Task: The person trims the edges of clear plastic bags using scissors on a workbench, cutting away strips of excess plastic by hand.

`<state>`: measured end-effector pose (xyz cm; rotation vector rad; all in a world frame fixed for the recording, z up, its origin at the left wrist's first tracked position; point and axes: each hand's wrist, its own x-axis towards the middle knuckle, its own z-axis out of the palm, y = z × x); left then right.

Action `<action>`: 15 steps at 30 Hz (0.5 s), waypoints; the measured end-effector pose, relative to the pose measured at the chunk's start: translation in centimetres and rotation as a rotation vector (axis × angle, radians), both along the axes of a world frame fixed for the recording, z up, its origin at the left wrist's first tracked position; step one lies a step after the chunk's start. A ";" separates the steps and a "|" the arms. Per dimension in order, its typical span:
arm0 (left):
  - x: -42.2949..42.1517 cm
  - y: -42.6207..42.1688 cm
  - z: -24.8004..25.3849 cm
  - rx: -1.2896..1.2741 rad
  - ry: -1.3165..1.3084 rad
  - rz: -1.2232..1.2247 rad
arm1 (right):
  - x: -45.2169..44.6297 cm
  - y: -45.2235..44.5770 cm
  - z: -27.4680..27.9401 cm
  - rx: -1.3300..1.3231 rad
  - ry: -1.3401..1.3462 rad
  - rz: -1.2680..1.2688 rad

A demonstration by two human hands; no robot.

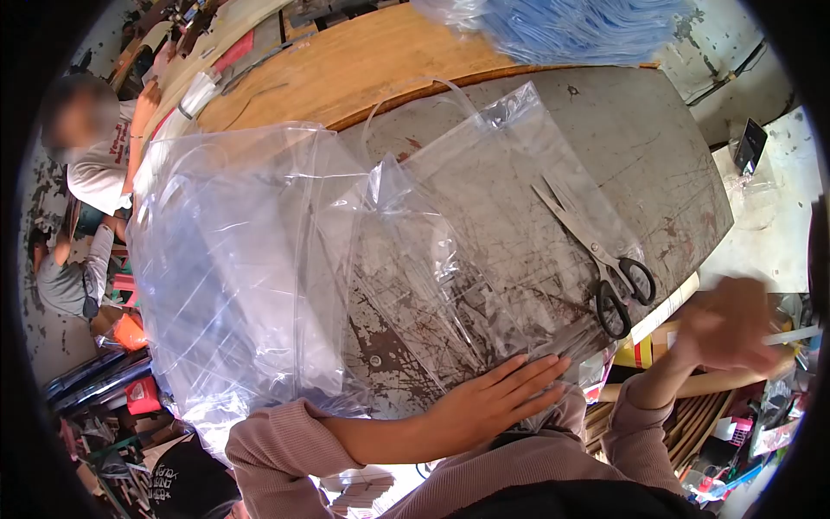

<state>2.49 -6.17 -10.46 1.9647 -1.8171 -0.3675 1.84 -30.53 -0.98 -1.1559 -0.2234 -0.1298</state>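
My left hand (497, 398) lies flat, fingers stretched out, on the near edge of a clear plastic bag (536, 156) with a thin loop handle. My right hand (731, 324) is raised off the table's right side and smeared by motion. A white stick-like thing (794, 336) shows beside it; whether the hand holds it I cannot tell. Scissors (596, 251) with black handles rest partly spread on the clear bag, blades pointing away from me. To the left, a large stack of clear plastic sheets or bags (242, 259) covers the table.
The worn grey table (674, 164) has a raised wooden board (346, 65) at its back. A bundle of bluish plastic (579, 26) sits on top. A phone (750, 145) stands at the right. Two people (99, 173) are at the left. Clutter and cardboard (692, 424) lie below the right edge.
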 end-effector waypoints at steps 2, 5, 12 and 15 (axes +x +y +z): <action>0.2 0.0 0.4 0.024 -0.074 -0.026 | 1.4 3.3 -2.5 -0.301 0.153 0.093; -0.5 0.0 -0.5 -0.004 -0.075 0.005 | 1.8 6.0 -5.5 -0.852 0.206 0.062; -0.3 0.0 -0.4 0.004 -0.102 -0.005 | 1.6 6.9 -5.9 -0.806 0.408 0.038; -0.3 0.0 -0.2 0.005 -0.120 0.004 | 1.7 6.4 -6.1 -0.636 0.575 0.070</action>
